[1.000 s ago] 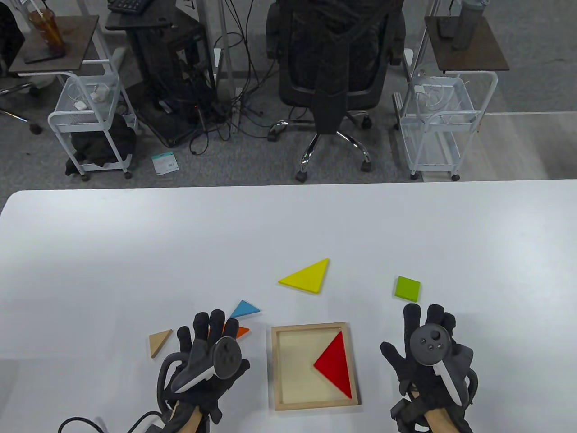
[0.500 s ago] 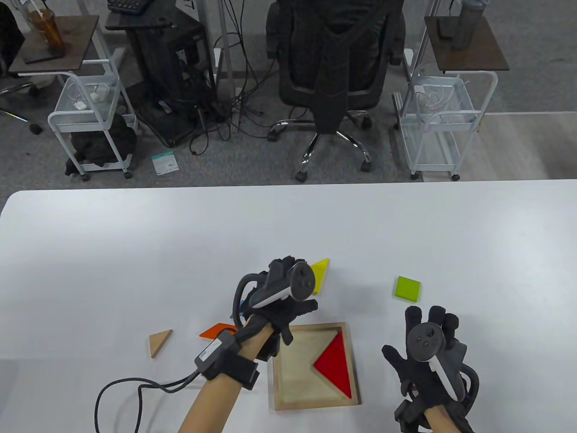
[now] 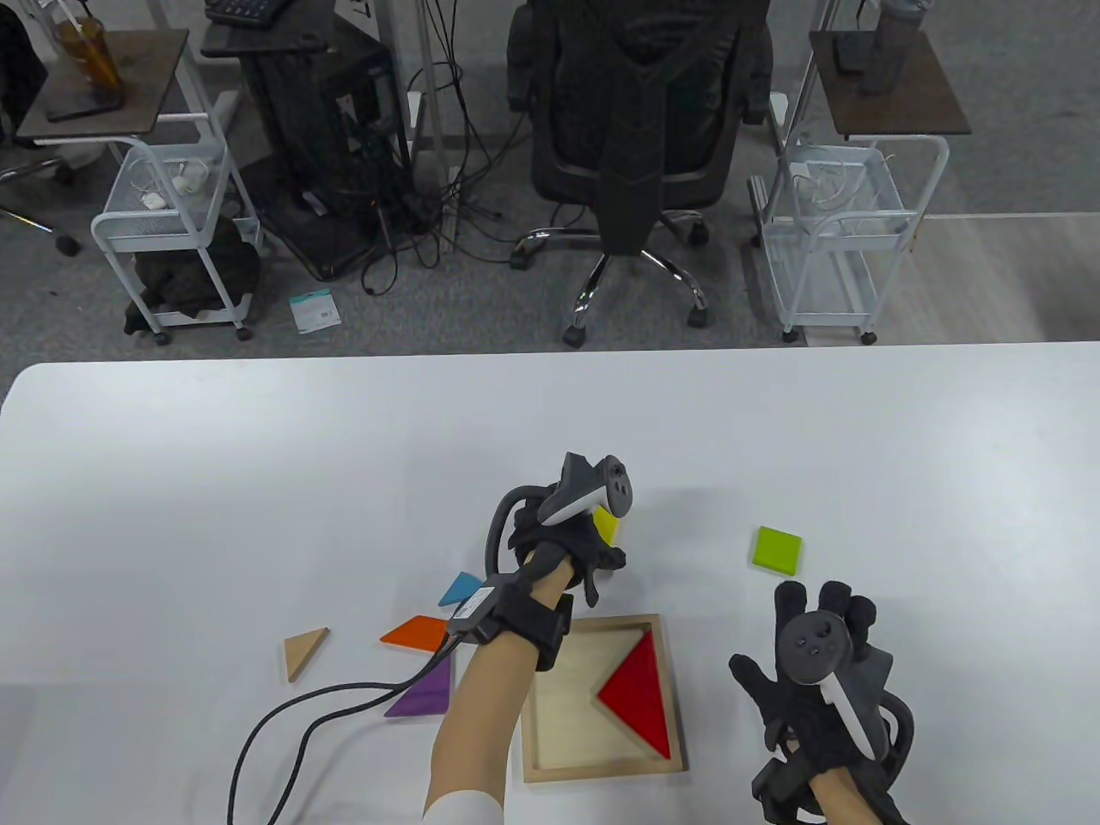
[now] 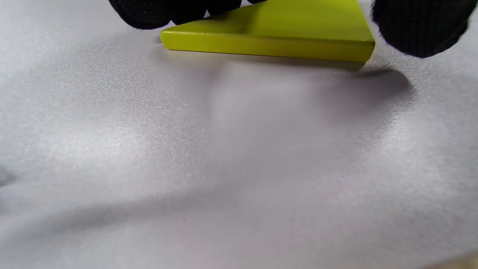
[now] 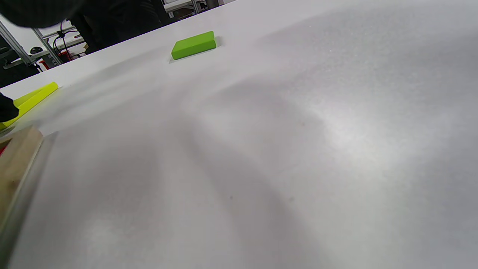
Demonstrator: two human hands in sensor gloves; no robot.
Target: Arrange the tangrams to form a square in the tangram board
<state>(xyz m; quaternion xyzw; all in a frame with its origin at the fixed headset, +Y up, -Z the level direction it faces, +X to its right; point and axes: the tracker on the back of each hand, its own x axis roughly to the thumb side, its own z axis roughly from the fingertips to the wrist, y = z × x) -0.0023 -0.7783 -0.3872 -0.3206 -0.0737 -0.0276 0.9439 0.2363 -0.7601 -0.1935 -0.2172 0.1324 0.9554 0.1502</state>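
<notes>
The wooden tangram board (image 3: 601,620) lies near the front edge with a red triangle (image 3: 640,692) in its right half. Just beyond it, my left hand (image 3: 576,550) reaches over the yellow triangle (image 3: 608,522). In the left wrist view the fingers (image 4: 157,11) and thumb (image 4: 418,26) pinch the yellow triangle (image 4: 269,30) at opposite edges, low over the table. My right hand (image 3: 778,679) rests flat and spread to the right of the board, holding nothing. A green square (image 3: 778,550) lies just beyond its fingertips.
Left of the board lie a blue triangle (image 3: 460,589), an orange piece (image 3: 415,634), a purple triangle (image 3: 425,694) and a tan triangle (image 3: 302,650). The glove cable (image 3: 284,730) trails over the table at the front left. The green square (image 5: 193,45) and board corner (image 5: 15,157) show in the right wrist view.
My left hand went from beside the orange piece up to the yellow triangle and closed its fingers on it, uncovering the purple triangle. The right hand stayed put.
</notes>
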